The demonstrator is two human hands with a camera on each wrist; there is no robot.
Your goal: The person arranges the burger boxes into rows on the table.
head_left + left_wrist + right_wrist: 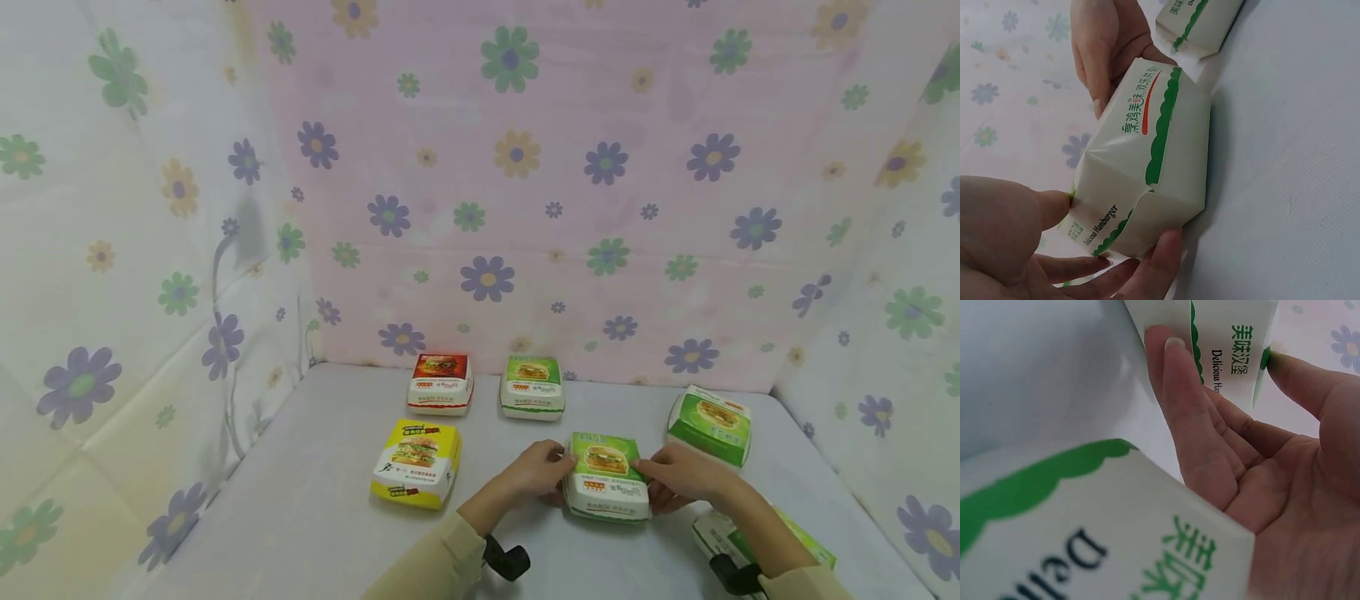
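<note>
A green and white hamburger box [606,477] is held at its two sides by both hands, at the front right of the table. My left hand [538,471] grips its left end, thumb near the top edge and fingers along the side. On the opposite end is my right hand [678,479], thumb at the upper edge and fingertips against the lower side. In the left wrist view the box [1147,150] shows its white front with a green scalloped band, its base close to the table. The right wrist view shows its lettered end [1229,350].
Behind stand a red box [441,385] and a green one [532,387]. A yellow box [416,464] lies to the left. Another green box [711,423] is at the right, tilted. One more [806,537] lies partly under the right forearm. Flowered cloth [510,208] walls the table.
</note>
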